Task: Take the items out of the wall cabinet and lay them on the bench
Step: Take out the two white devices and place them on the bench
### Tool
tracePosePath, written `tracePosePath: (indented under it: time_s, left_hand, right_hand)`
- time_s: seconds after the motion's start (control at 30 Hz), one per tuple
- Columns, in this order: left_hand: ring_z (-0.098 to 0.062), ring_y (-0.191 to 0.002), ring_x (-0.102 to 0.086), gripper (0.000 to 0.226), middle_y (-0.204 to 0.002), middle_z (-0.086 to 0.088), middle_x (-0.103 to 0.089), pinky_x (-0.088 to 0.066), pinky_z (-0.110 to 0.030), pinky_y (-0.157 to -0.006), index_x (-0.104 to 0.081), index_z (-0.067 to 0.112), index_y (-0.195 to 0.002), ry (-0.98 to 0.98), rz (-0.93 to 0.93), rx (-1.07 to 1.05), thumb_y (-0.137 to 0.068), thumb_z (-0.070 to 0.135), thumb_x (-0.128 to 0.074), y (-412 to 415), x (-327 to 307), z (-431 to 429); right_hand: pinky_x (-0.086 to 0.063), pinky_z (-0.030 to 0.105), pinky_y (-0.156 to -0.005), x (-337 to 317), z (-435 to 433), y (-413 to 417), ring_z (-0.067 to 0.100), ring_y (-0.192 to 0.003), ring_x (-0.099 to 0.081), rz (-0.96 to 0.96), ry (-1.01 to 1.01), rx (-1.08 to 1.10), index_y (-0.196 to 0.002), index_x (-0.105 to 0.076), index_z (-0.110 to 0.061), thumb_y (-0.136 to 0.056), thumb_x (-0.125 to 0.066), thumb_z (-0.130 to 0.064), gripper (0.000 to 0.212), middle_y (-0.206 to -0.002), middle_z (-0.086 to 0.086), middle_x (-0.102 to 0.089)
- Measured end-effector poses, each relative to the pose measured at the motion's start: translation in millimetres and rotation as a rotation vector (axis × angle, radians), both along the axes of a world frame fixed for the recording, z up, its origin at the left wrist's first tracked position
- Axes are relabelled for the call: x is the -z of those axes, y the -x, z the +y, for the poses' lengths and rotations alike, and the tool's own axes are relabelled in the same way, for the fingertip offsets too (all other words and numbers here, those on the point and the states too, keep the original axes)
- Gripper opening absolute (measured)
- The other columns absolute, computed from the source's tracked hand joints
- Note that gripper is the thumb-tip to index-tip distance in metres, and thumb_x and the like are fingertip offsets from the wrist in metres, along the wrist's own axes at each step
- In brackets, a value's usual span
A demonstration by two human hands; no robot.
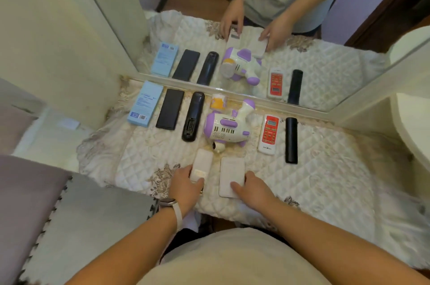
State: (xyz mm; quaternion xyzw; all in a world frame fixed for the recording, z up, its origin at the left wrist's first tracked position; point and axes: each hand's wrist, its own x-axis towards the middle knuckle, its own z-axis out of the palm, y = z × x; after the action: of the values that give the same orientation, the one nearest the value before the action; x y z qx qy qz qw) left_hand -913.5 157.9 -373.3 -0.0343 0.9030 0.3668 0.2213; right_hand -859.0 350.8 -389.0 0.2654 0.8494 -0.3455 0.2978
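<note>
Stuff lined up on the quilted table (325, 168), both grips on white gadgets

Back row by the mirror: blue box (145, 103), flat black remote (170, 109), black remote (193, 116) lying face down, purple-and-white toy (226, 127), red-and-white remote (268, 134), black stick remote (291, 140). Up front, the left grip (186, 183) is curled round the near end of a small white remote (202, 165). The right grip (253, 188) has its thumb on top of a flat white panel (232, 174), and it looks like the fingers are hugging its right edge.

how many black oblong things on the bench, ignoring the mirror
3: flat black slab by the blue box, curved black remote beside it, slim black bar far right.
</note>
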Motion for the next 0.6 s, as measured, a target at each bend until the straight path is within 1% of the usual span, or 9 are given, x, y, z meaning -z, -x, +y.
tracePosePath:
  time_s: [0.1, 0.17, 0.23, 0.27, 0.3, 0.37, 0.47, 0.53, 0.6]
  left_hand:
    - [-0.021, -0.099, -0.055, 0.039, -0.108, -0.004, -0.057, -0.044, -0.030, -0.084, -0.060, 0.010, -0.121, 0.120, -0.009, -0.064, -0.084, 0.019, -0.067, -7, -5, -4]
    - [-0.024, -0.110, -0.056, 0.043, -0.120, -0.008, -0.059, -0.042, -0.030, -0.092, -0.059, 0.010, -0.126, 0.140, 0.007, -0.133, -0.085, 0.018, -0.066, -20, -11, -7]
    - [-0.020, -0.115, -0.054, 0.042, -0.125, -0.003, -0.057, -0.038, -0.023, -0.092, -0.058, 0.014, -0.129, 0.122, 0.015, -0.199, -0.088, 0.017, -0.063, -41, -25, -7]
    - [-0.016, -0.115, -0.053, 0.040, -0.125, 0.000, -0.056, -0.036, -0.020, -0.089, -0.058, 0.015, -0.129, 0.118, 0.033, -0.208, -0.089, 0.017, -0.062, -53, -29, -8]
    - [-0.013, -0.113, -0.052, 0.039, -0.123, 0.003, -0.055, -0.033, -0.017, -0.086, -0.058, 0.016, -0.129, 0.134, 0.056, -0.200, -0.090, 0.017, -0.061, -65, -33, -9]
    - [-0.012, -0.113, -0.052, 0.037, -0.123, 0.005, -0.057, -0.031, -0.016, -0.085, -0.059, 0.018, -0.128, 0.200, 0.124, -0.172, -0.091, 0.019, -0.061, -86, -40, -13]
    - [-0.023, -0.114, -0.056, 0.037, -0.125, -0.002, -0.061, -0.036, -0.023, -0.086, -0.060, 0.016, -0.127, 0.337, 0.195, -0.145, -0.090, 0.019, -0.062, -115, -48, -22]
    - [-0.026, -0.113, -0.057, 0.037, -0.126, -0.003, -0.061, -0.041, -0.030, -0.090, -0.061, 0.016, -0.126, 0.405, 0.217, -0.113, -0.090, 0.022, -0.061, -125, -55, -24]
    - [-0.027, -0.118, -0.055, 0.039, -0.132, -0.002, -0.059, -0.041, -0.037, -0.097, -0.059, 0.019, -0.129, 0.465, 0.232, -0.127, -0.091, 0.028, -0.059, -134, -63, -28]
  right_hand:
    - [-0.048, 0.036, -0.077, -4, 17, 8, 0.023, -0.095, -0.060, -0.015, 0.001, -0.115, -0.116, -0.052, -0.012, -0.091, -0.052, -0.048, 0.044, -0.110, 0.007, -0.063]
    - [-0.046, 0.035, -0.073, -7, 29, 13, 0.020, -0.086, -0.057, 0.005, 0.000, -0.185, -0.105, -0.052, -0.014, -0.092, -0.051, -0.044, 0.033, -0.101, 0.004, -0.061]
    - [-0.044, 0.033, -0.067, -10, 36, 18, 0.019, -0.082, -0.054, 0.060, 0.005, -0.237, -0.096, -0.051, -0.018, -0.092, -0.052, -0.040, 0.022, -0.096, 0.002, -0.059]
    - [-0.046, 0.034, -0.068, -12, 37, 19, 0.020, -0.083, -0.055, 0.095, 0.005, -0.265, -0.094, -0.052, -0.019, -0.091, -0.052, -0.040, 0.021, -0.098, 0.001, -0.058]
    - [-0.048, 0.035, -0.073, -12, 37, 21, 0.021, -0.087, -0.056, 0.130, -0.008, -0.302, -0.098, -0.055, -0.019, -0.090, -0.052, -0.041, 0.024, -0.102, 0.003, -0.058]
    - [-0.048, 0.037, -0.083, -15, 33, 23, 0.025, -0.101, -0.056, 0.211, -0.045, -0.405, -0.115, -0.058, -0.018, -0.090, -0.049, -0.044, 0.037, -0.115, 0.005, -0.055]
    - [-0.046, 0.038, -0.086, -32, 18, 17, 0.027, -0.115, -0.049, 0.393, -0.085, -0.643, -0.126, -0.056, -0.017, -0.094, -0.046, -0.045, 0.044, -0.123, 0.004, -0.053]
    - [-0.047, 0.038, -0.083, -39, 9, 14, 0.027, -0.112, -0.051, 0.517, -0.124, -0.769, -0.124, -0.058, -0.017, -0.093, -0.046, -0.046, 0.043, -0.119, 0.003, -0.055]
    - [-0.048, 0.039, -0.079, -46, -3, 9, 0.027, -0.106, -0.054, 0.604, -0.141, -0.894, -0.119, -0.061, -0.017, -0.092, -0.045, -0.047, 0.044, -0.113, 0.003, -0.059]
